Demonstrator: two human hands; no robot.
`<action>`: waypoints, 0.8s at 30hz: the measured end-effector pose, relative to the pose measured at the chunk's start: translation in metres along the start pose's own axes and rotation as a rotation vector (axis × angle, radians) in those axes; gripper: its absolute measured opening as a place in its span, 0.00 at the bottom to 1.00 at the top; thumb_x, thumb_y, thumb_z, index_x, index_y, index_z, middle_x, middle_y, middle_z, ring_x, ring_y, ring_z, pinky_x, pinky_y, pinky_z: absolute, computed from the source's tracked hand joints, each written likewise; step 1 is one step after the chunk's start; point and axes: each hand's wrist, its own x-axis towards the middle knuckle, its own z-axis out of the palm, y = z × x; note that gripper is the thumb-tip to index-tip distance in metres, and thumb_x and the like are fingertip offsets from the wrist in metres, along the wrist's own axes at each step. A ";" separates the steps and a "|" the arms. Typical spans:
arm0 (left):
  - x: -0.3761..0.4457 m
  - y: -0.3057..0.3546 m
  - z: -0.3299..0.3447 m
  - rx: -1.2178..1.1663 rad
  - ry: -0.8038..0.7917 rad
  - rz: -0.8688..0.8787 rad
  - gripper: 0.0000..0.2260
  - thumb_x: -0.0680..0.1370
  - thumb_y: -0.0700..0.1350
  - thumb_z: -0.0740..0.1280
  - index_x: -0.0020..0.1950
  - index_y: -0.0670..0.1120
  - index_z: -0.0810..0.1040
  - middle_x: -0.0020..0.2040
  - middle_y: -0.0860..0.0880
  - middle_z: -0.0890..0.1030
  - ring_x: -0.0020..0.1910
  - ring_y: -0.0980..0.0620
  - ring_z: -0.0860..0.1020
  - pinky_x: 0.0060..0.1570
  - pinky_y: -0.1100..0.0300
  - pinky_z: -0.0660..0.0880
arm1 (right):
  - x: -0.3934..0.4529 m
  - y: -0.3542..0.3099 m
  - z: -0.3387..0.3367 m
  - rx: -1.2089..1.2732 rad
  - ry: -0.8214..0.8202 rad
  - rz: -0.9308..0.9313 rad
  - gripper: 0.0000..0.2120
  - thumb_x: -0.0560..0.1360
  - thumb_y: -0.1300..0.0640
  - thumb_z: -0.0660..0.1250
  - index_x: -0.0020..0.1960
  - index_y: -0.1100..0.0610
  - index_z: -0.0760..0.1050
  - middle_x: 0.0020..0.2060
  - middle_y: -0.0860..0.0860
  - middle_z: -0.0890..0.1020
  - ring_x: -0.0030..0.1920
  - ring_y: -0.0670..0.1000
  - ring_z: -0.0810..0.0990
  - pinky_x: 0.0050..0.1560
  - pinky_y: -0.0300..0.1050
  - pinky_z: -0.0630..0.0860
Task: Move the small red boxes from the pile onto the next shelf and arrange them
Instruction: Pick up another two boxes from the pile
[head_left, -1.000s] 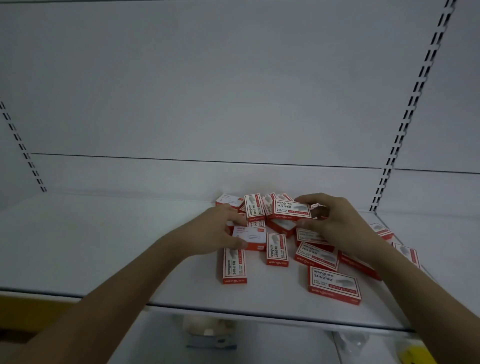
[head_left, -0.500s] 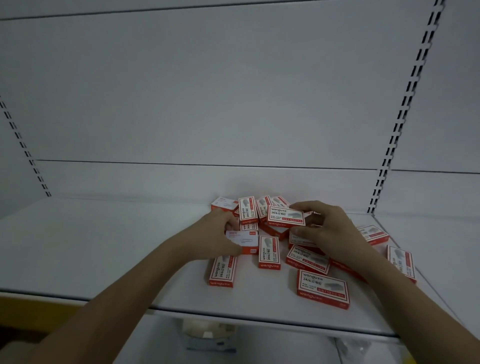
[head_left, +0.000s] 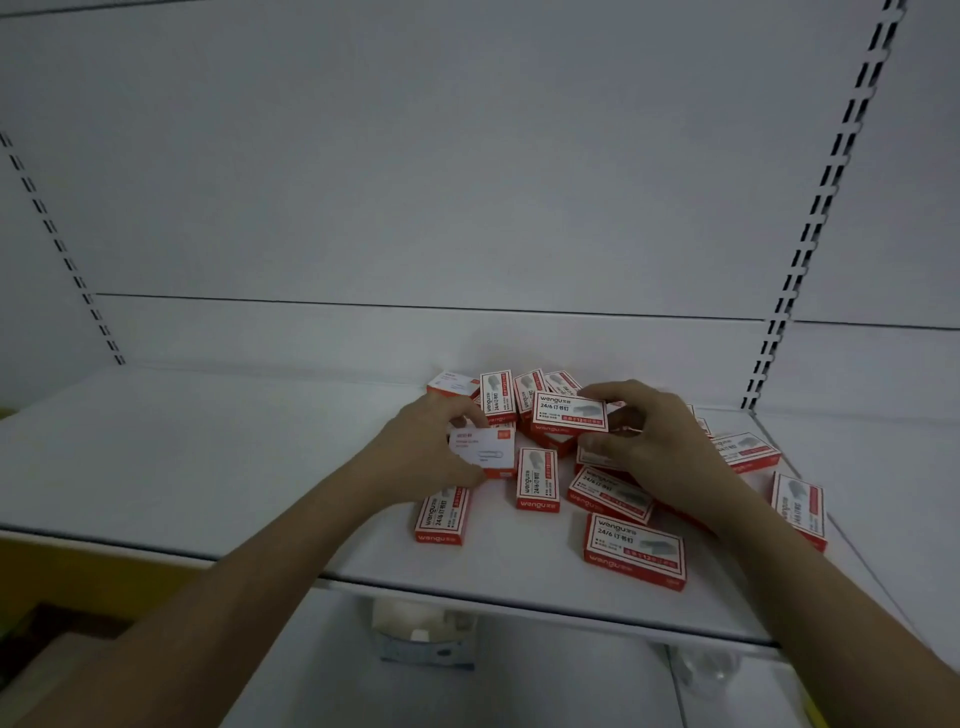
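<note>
A pile of small red and white boxes (head_left: 537, 478) lies on the right part of a white shelf (head_left: 208, 457). My left hand (head_left: 431, 457) grips one box (head_left: 484, 452) at the pile's left side, thumb under its near edge and fingers over its far edge. My right hand (head_left: 654, 441) holds another box (head_left: 569, 414) on top of the pile, fingers curled over its far right corner and thumb at its near edge. Loose boxes lie in front, among them one (head_left: 635, 556) near the shelf's front edge and one (head_left: 442, 514) below my left hand.
A slotted upright (head_left: 810, 228) divides this shelf from the neighbouring shelf (head_left: 883, 467) on the right, where a box (head_left: 799, 509) lies near the joint. The shelf's left half is bare. Below the front edge a lower shelf holds pale packets (head_left: 426, 631).
Both hands have closed round their boxes and lifted them slightly from the pile. The view has shifted a little, so the pile sits lower and more to the left.
</note>
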 end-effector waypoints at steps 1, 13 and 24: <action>-0.003 0.000 0.000 -0.039 0.029 -0.004 0.20 0.70 0.48 0.75 0.59 0.57 0.73 0.56 0.54 0.73 0.46 0.53 0.80 0.34 0.64 0.80 | 0.000 0.000 0.000 0.005 0.003 -0.003 0.21 0.72 0.56 0.73 0.63 0.44 0.74 0.51 0.47 0.82 0.48 0.46 0.82 0.42 0.44 0.83; -0.027 0.004 -0.006 -0.651 0.214 0.007 0.19 0.71 0.36 0.75 0.58 0.50 0.77 0.54 0.51 0.79 0.43 0.50 0.83 0.36 0.61 0.81 | -0.015 -0.024 -0.012 0.252 0.087 0.045 0.20 0.70 0.67 0.74 0.58 0.52 0.79 0.47 0.49 0.86 0.43 0.47 0.86 0.40 0.42 0.83; -0.021 0.028 -0.003 -0.730 0.024 0.199 0.18 0.72 0.41 0.74 0.61 0.49 0.78 0.50 0.56 0.81 0.39 0.57 0.84 0.35 0.67 0.78 | -0.090 -0.052 -0.043 0.076 0.349 0.262 0.18 0.71 0.61 0.74 0.59 0.50 0.78 0.47 0.48 0.85 0.41 0.49 0.85 0.44 0.53 0.83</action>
